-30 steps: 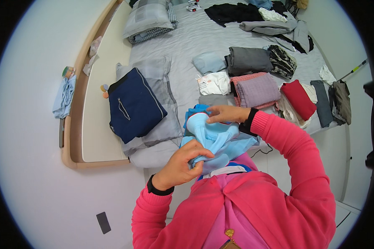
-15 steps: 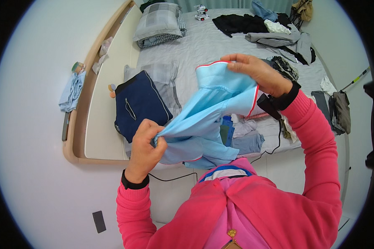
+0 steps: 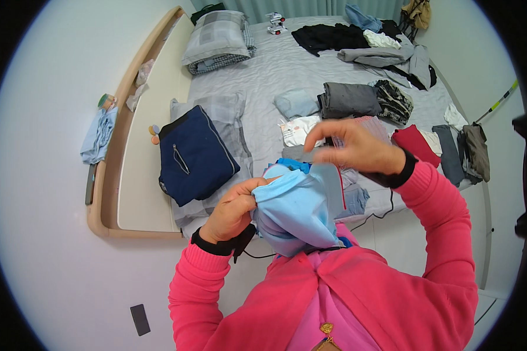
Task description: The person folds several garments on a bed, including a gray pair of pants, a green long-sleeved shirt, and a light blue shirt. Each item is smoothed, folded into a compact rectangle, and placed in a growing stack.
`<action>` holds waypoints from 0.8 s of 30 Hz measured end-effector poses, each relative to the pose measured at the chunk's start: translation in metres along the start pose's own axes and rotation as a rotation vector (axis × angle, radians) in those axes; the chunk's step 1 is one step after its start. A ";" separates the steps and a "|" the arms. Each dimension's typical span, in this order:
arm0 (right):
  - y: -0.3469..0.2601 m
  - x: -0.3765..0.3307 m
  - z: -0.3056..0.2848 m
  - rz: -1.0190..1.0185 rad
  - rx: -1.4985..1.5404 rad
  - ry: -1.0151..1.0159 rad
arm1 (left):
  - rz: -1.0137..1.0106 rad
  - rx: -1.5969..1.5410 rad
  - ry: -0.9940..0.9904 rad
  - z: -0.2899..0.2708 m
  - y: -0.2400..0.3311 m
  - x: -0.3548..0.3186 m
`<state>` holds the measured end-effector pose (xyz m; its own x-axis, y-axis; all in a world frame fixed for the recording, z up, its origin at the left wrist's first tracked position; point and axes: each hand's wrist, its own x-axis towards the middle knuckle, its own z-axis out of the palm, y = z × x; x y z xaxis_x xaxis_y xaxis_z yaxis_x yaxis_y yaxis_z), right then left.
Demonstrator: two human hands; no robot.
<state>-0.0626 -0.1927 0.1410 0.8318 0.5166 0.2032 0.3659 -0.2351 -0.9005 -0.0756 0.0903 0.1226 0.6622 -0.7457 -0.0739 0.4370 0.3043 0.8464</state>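
Note:
A light blue garment with thin red and white trim (image 3: 301, 210) hangs bunched in front of my chest. My left hand (image 3: 231, 212) pinches its upper edge, fingers closed on the cloth. Above and to the right of it, my right hand (image 3: 354, 146) is raised, slightly blurred, with thumb and fingers apart and nothing between them. Folded clothes lie just beyond on the bed, among them a white printed piece (image 3: 298, 130) and a dark grey bundle (image 3: 350, 100). The garment's lower part is partly hidden against my body.
Folded navy trousers (image 3: 198, 155) rest on a grey checked pillow at the left of the bed (image 3: 257, 76). Farther off are stacked pillows (image 3: 216, 38), a white toy (image 3: 276, 23) and a heap of dark clothes (image 3: 334, 36). A red folded piece (image 3: 416, 145) lies right; a cable (image 3: 383, 215) trails along the near edge.
My right hand has let go of the garment and opened. The garment, stretched between both hands before, now hangs gathered from my left hand, which has moved right.

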 end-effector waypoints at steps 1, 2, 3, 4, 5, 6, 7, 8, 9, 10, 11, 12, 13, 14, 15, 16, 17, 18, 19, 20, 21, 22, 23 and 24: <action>-0.002 -0.002 0.009 -0.067 -0.063 -0.009 | -0.014 0.021 0.044 -0.001 0.001 -0.001; -0.003 -0.003 0.015 -0.147 -0.128 -0.036 | -0.010 0.045 0.081 -0.002 0.001 -0.002; -0.003 -0.005 0.017 -0.106 -0.104 -0.094 | -0.016 0.073 0.100 -0.003 0.002 -0.003; -0.002 -0.004 0.018 -0.045 -0.083 -0.070 | -0.015 0.084 0.090 -0.003 0.003 -0.003; -0.001 -0.002 0.019 -0.006 -0.064 -0.071 | -0.026 0.097 0.064 -0.003 0.005 -0.004; 0.000 0.000 0.018 0.087 -0.058 -0.075 | -0.024 0.091 0.042 -0.004 0.007 -0.004; 0.000 0.003 0.017 0.130 -0.024 -0.060 | -0.055 0.097 0.018 -0.004 0.008 -0.004; -0.001 0.006 0.015 -0.068 -0.074 -0.047 | -0.072 0.086 -0.004 -0.004 0.011 -0.004; -0.003 0.009 0.015 -0.216 -0.150 -0.038 | -0.070 0.069 -0.035 -0.004 0.013 -0.003; -0.005 0.012 0.014 -0.375 -0.207 -0.008 | -0.098 0.070 -0.062 -0.003 0.014 -0.002; -0.008 0.013 0.016 -0.361 -0.221 -0.057 | -0.105 0.066 -0.098 -0.002 0.016 -0.001; -0.010 0.014 0.019 -0.269 -0.093 -0.129 | -0.112 0.062 -0.136 0.000 0.017 0.000; -0.012 0.013 0.020 -0.128 0.058 -0.202 | -0.126 0.095 -0.094 0.002 0.020 -0.001; -0.013 0.011 0.023 -0.019 0.213 -0.310 | -0.140 0.127 -0.050 0.004 0.023 -0.001; -0.012 0.011 0.024 -0.037 0.211 -0.365 | -0.150 0.149 -0.033 0.006 0.026 -0.002; -0.011 0.011 0.025 -0.042 0.104 -0.384 | -0.117 0.172 0.011 0.008 0.030 -0.004; -0.009 0.011 0.026 -0.067 0.006 -0.402 | -0.078 0.186 0.027 0.009 0.034 -0.004; -0.008 0.012 0.024 -0.121 -0.073 -0.408 | -0.030 0.194 0.043 0.009 0.039 -0.004; -0.007 0.015 0.022 -0.188 -0.133 -0.352 | -0.021 0.204 0.053 0.011 0.043 -0.005; -0.009 0.017 0.019 -0.283 -0.176 -0.280 | 0.005 0.313 0.074 0.012 0.046 -0.004; -0.012 0.022 0.015 -0.378 -0.219 -0.206 | 0.038 0.420 0.088 0.012 0.051 -0.004; -0.017 0.028 0.013 -0.488 -0.252 -0.137 | 0.073 0.527 0.102 0.013 0.055 -0.002; -0.026 0.033 0.003 -0.446 -0.284 -0.053 | 0.099 0.685 0.170 0.014 0.060 -0.002; -0.038 0.035 -0.008 -0.462 -0.272 0.034 | 0.131 0.778 0.268 0.015 0.061 0.000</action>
<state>-0.0446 -0.1722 0.1852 0.5695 0.5908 0.5714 0.7885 -0.1963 -0.5829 -0.0577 0.1002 0.1824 0.8437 -0.5367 0.0106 -0.1339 -0.1913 0.9724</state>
